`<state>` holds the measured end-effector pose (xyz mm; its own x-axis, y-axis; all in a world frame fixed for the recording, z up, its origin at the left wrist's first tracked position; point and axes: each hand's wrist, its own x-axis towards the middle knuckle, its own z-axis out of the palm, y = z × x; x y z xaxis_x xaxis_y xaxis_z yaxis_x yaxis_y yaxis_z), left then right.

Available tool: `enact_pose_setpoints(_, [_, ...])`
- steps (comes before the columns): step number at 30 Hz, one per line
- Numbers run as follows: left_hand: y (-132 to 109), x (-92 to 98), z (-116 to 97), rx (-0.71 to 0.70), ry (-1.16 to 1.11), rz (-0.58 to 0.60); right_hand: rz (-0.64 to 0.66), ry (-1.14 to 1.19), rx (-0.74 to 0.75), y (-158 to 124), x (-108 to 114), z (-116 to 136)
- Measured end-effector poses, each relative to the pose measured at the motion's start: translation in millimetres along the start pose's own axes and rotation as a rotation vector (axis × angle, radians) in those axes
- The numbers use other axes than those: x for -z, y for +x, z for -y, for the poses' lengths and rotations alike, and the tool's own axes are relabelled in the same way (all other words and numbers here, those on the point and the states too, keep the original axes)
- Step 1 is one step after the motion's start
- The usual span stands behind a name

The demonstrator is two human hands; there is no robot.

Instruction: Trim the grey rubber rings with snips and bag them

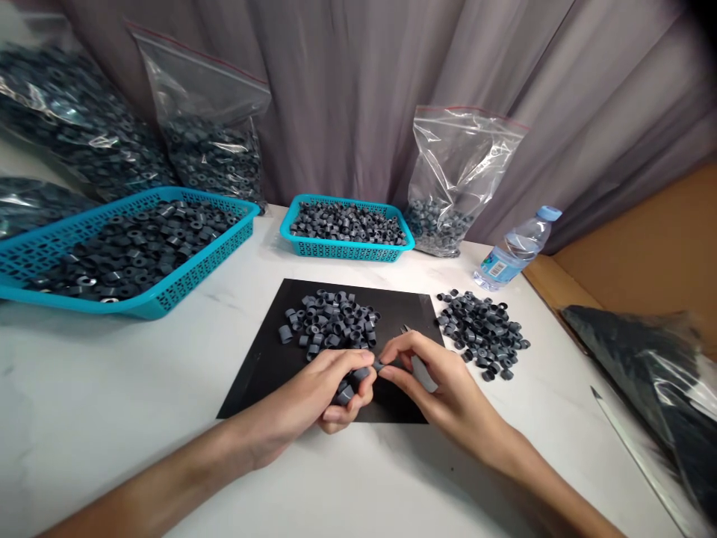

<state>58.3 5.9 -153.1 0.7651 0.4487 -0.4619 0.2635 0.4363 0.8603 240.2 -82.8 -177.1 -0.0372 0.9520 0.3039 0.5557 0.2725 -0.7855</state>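
Note:
My left hand (330, 392) is curled over the near edge of a black mat (263, 359), holding several small grey rubber rollers (346, 391) in its palm. My right hand (431, 377) pinches one grey roller (379, 365) between thumb and forefinger, touching the left hand's fingertips. It also grips metal tweezers (417, 365), whose tip pokes out above the fingers. A pile of grey rollers (330, 321) lies on the mat just beyond both hands.
A second roller pile (485, 332) lies right of the mat. Two teal baskets of rollers, a large one (184, 280) at left and a small one (347, 250) behind. Clear bags (213, 112) (459, 164), a water bottle (515, 250), and dark bags (644, 359) at right.

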Motion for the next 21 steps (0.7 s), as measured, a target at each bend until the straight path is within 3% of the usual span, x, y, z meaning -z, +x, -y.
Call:
enact_pose_setpoints(8, [-3.8,0.4,-2.6,0.027,-0.09,0.054,-0.051,-0.046,0.213,1.7,4.0,-6.1])
enact_pose_setpoints(13, [-3.2,2.0,-0.5,0.045,-0.142,0.055,0.017,-0.196,0.37,-1.2,10.4,-9.2])
enact_pose_setpoints(16, [-3.4,2.8,1.0,0.085,-0.206,0.099,0.07,-0.24,0.362,-2.5,17.9,-6.5])
enact_pose_setpoints(21, [-4.2,6.7,-2.1,0.107,-0.243,0.106,0.067,-0.056,0.242,-1.5,27.1,0.0])
